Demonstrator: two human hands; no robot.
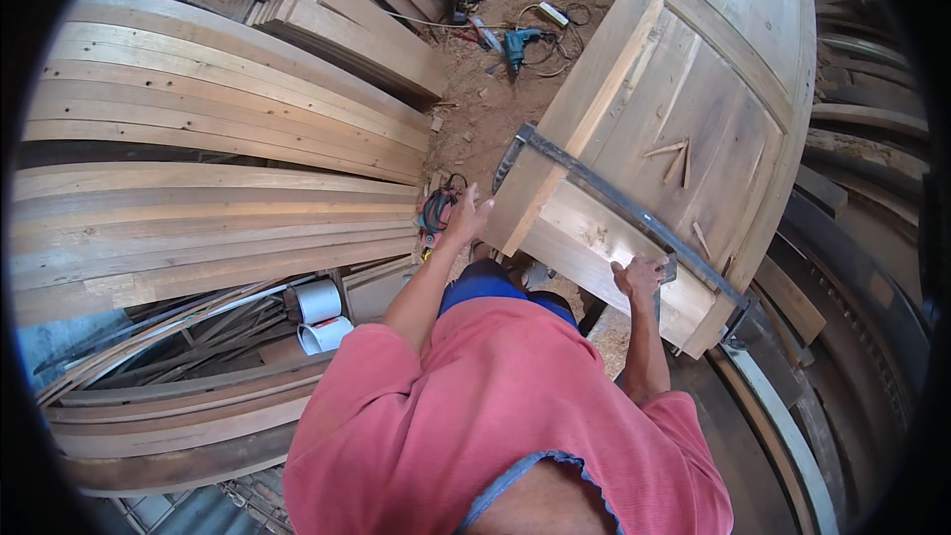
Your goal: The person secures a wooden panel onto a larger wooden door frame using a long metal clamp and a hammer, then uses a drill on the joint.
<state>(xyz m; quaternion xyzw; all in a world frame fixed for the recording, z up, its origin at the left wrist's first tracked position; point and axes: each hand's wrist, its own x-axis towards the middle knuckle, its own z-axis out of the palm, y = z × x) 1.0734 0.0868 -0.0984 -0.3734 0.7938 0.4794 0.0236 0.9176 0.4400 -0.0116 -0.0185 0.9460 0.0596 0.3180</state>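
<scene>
The right hand [639,277] has its fingers curled down over the near edge of a wooden door [674,129], gripping the bottom rail right beside a long dark metal clamp [624,208] that runs across the door's lower end. The grip looks firm, with the knuckles up and the thumb side toward the clamp bar. The left hand [468,218] is spread open, fingers loose and holding nothing; its fingertips are at or just short of the door's near left corner, and I cannot tell whether they touch the wood.

The door lies flat in front of the person, its long axis running away and to the right, from the clamped end by the hands up toward the far end. The clamp crosses it at a slant, from the left corner by the open hand down to the right corner past the gripping hand. So both hands are at the door's near end, the right one on it and closer to the clamp's middle.

Just beyond the left hand a red and black power tool [436,213] rests on the dusty floor. Stacks of long planks [218,139] fill the left side, with two white rolls [322,317] below them. Farther off, a blue drill [517,45] lies among cables on the sawdust.
</scene>
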